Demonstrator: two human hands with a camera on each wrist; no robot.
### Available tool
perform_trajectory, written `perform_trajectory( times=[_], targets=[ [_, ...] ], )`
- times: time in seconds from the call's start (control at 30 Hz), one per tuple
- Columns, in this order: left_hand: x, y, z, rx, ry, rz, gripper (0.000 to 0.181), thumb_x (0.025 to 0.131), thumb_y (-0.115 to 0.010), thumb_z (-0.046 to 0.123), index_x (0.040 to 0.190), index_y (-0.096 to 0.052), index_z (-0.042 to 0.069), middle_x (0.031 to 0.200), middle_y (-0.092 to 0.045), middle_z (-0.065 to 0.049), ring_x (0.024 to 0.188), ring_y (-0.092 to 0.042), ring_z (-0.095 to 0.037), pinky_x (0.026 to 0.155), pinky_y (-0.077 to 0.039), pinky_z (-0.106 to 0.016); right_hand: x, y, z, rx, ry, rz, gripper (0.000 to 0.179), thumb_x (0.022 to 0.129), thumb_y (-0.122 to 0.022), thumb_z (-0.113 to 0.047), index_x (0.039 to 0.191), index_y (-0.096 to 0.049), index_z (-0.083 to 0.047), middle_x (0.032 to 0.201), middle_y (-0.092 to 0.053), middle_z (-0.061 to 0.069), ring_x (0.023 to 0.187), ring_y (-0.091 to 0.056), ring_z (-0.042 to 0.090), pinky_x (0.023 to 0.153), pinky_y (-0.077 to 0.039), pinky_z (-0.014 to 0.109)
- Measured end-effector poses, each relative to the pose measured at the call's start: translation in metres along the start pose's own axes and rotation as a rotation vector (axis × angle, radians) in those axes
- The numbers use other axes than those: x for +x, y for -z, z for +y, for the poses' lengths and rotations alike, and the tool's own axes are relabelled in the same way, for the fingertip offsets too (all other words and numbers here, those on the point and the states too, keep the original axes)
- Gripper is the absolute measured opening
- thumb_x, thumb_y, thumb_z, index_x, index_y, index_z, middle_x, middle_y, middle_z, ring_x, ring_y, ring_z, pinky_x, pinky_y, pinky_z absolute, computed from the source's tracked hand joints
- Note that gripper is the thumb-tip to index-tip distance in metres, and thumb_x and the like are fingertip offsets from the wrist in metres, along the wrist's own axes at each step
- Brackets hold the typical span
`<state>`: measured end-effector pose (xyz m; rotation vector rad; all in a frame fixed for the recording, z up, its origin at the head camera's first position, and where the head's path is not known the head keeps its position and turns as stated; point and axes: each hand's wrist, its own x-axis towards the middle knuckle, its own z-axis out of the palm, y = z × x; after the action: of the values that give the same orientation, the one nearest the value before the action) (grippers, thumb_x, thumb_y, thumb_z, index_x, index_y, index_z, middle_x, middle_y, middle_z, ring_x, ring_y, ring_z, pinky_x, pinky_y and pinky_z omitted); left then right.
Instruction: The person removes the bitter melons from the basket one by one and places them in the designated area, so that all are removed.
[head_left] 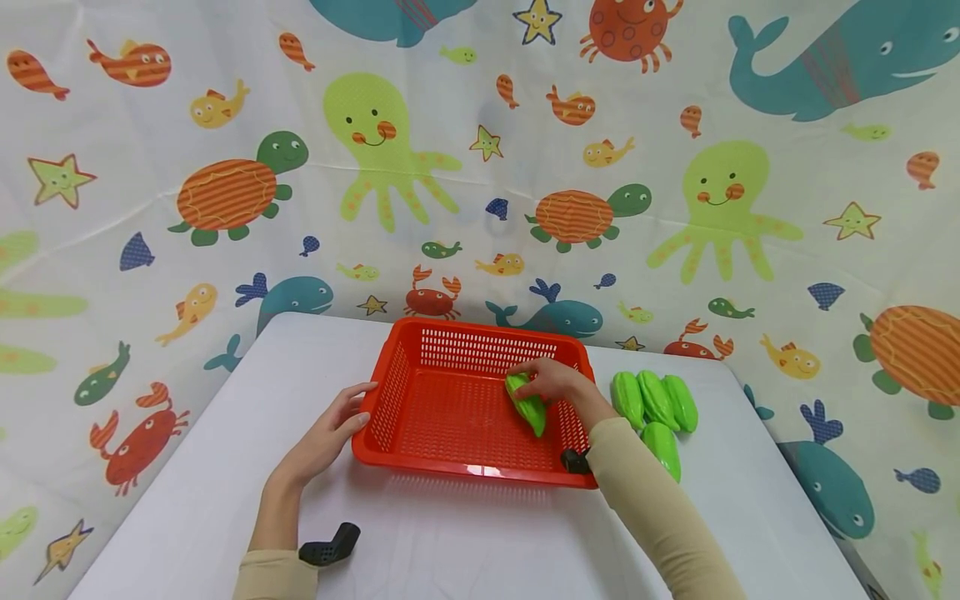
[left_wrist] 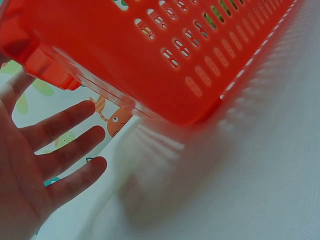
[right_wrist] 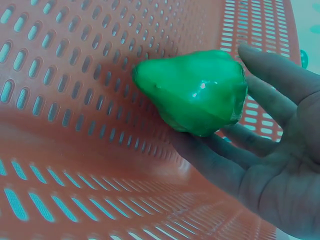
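A shallow red plastic basket (head_left: 480, 468) with slotted walls stands on the white table. My left hand (head_left: 330, 433) is at its left side, fingertips right at the rim; in the left wrist view several fingers (left_wrist: 70, 145) are spread and straight beside the basket wall. Inside the basket, toward its right end, my right hand (head_left: 553, 380) holds a glossy green ridged vegetable (head_left: 531, 412) with a tapering tip. From the right wrist, the fingers curve under this green vegetable (right_wrist: 195, 92) and the thumb lies by its blunt end. The pointed end faces the slotted basket surface.
Several similar green vegetables (head_left: 658, 404) lie grouped on the table just right of the basket, partly behind my right sleeve (head_left: 652, 500). A white curtain (head_left: 450, 292) printed with sea animals hangs behind the table (head_left: 450, 550).
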<state>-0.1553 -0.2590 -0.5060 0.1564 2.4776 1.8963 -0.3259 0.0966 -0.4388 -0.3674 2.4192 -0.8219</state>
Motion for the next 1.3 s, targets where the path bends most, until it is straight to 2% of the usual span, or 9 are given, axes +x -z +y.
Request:
perform_trajectory(
  times=[0.27, 0.57, 0.9, 1.3],
  targets=[
    [0.0, 0.0, 0.0, 0.007, 0.003, 0.003, 0.055, 0.098, -0.056, 0.036, 0.148, -0.035, 0.028, 0.145, -0.041, -0.016, 0.13, -0.043, -0.039, 0.097, -0.048, -0.053, 0.0, 0.0, 0.0, -0.009, 0.026, 0.013, 0.047, 0.086, -0.075, -0.024, 0.132, -0.063, -0.019, 0.123, -0.059, 0.01, 0.097, -0.058, 0.023, 0.077, -0.057, 0.033],
    [0.002, 0.002, -0.001, 0.005, -0.002, -0.003, 0.055, 0.098, -0.056, 0.036, 0.148, -0.035, 0.027, 0.145, -0.04, -0.017, 0.13, -0.043, -0.039, 0.097, -0.047, -0.054, 0.004, 0.001, -0.002, 0.043, 0.039, 0.038, 0.044, 0.086, -0.075, -0.023, 0.129, -0.065, -0.017, 0.116, -0.058, 0.011, 0.097, -0.057, 0.025, 0.078, -0.057, 0.037],
    [0.005, 0.005, -0.001, 0.01, 0.0, -0.002, 0.055, 0.098, -0.056, 0.037, 0.148, -0.034, 0.027, 0.145, -0.041, -0.017, 0.13, -0.043, -0.039, 0.096, -0.048, -0.054, 0.001, 0.002, -0.008, 0.085, 0.075, 0.078, 0.043, 0.086, -0.075, -0.025, 0.128, -0.066, -0.018, 0.113, -0.061, 0.009, 0.091, -0.06, 0.024, 0.075, -0.057, 0.035],
    [0.01, 0.009, -0.003, 0.004, -0.006, -0.017, 0.055, 0.099, -0.055, 0.035, 0.148, -0.034, 0.026, 0.144, -0.041, -0.017, 0.13, -0.043, -0.039, 0.097, -0.047, -0.054, 0.007, 0.005, -0.011, 0.118, 0.08, 0.155, 0.043, 0.087, -0.075, -0.027, 0.129, -0.066, -0.024, 0.125, -0.059, 0.008, 0.099, -0.058, 0.025, 0.075, -0.057, 0.033]
  ],
)
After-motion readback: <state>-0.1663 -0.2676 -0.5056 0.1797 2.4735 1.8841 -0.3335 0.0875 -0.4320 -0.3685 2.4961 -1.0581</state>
